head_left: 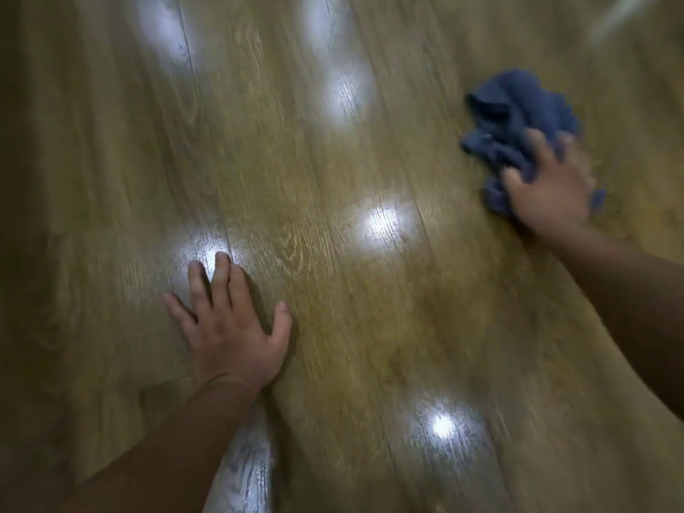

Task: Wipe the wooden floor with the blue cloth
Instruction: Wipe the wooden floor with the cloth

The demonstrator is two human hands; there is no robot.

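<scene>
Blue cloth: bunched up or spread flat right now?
Bunched up. The blue cloth lies crumpled in folds on the wooden floor, the right hand on its near part.

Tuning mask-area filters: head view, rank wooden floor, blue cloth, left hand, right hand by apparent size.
1. wooden floor: fills the view.
2. blue cloth and left hand: alike, unranked; cloth partly covered.
3. right hand: smallest-looking, but blurred and farther away.
</scene>
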